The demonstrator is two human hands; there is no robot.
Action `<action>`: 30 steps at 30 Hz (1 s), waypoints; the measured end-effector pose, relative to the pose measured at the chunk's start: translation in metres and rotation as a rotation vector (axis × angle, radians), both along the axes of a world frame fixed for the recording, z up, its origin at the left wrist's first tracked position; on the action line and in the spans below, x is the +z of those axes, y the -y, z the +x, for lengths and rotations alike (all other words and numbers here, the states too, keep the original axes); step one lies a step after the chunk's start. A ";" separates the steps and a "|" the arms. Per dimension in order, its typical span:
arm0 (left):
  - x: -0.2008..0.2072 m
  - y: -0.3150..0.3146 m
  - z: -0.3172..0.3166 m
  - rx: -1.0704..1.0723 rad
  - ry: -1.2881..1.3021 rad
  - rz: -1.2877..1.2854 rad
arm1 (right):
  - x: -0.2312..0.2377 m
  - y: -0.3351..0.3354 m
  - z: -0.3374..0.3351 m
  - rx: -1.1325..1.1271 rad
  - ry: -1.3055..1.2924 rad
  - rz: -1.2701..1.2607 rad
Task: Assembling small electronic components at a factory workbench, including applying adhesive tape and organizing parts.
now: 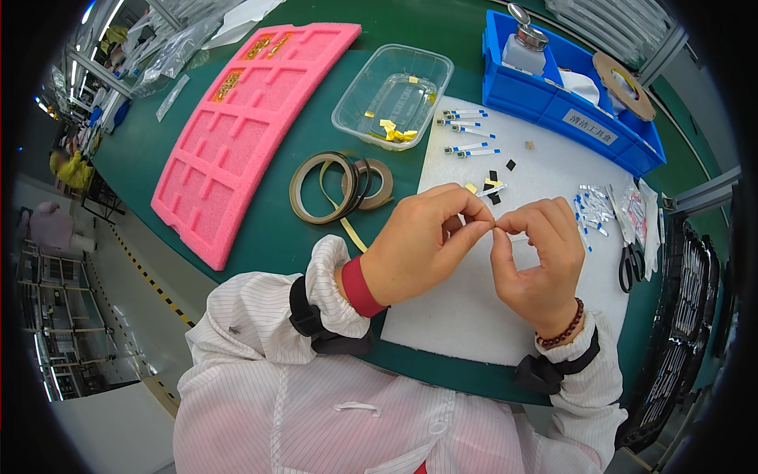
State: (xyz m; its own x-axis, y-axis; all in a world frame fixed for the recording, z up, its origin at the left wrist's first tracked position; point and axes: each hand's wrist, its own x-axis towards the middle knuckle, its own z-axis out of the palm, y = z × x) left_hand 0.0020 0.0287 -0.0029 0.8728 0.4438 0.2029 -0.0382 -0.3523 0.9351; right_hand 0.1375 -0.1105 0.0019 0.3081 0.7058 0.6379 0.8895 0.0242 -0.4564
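Over the white foam sheet (434, 316), my left hand (426, 241) and my right hand (543, 257) meet at the fingertips, each closed in a pinch. Whatever lies between the fingers is too small to make out. Just beyond the fingertips are several small black squares (512, 165), pale yellow pieces and a short silvery strip (491, 190). Farther back, several flat flex cables (466, 122) with blue ends lie in rows. To the right of my right hand sits a loose heap of silvery and blue strips (592, 209).
Tape rolls (309, 207) lie left of my left hand, near a pink foam tray (257, 118) and a clear plastic tub (347, 118) with yellow scraps. A blue divided bin (545, 99) holds a pump bottle (524, 54) and a tape roll. Black-handled scissors (631, 267) lie at right.
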 end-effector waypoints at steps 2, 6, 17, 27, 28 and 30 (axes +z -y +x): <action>0.000 0.000 0.000 0.001 0.001 0.002 | 0.000 0.000 0.000 -0.001 -0.001 -0.007; 0.002 0.000 -0.001 0.007 -0.019 0.007 | 0.000 0.000 -0.001 -0.001 -0.008 -0.004; 0.002 0.002 -0.002 0.013 0.028 0.068 | 0.000 0.000 -0.001 0.014 -0.055 0.002; -0.006 0.008 0.000 0.035 0.107 0.110 | -0.001 -0.001 -0.001 0.016 -0.069 -0.008; -0.006 0.009 0.000 0.035 0.106 0.110 | -0.002 -0.001 -0.001 0.013 -0.067 -0.001; -0.005 0.010 0.001 0.039 0.110 0.118 | -0.002 -0.001 0.000 0.009 -0.066 0.006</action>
State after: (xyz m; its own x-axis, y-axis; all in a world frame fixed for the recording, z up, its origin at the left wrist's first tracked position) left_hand 0.0025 0.0190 -0.0079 0.8252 0.4441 0.3492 -0.1228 -0.4624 0.8781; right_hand 0.1370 -0.1092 0.0000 0.3432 0.7053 0.6203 0.8570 0.0352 -0.5142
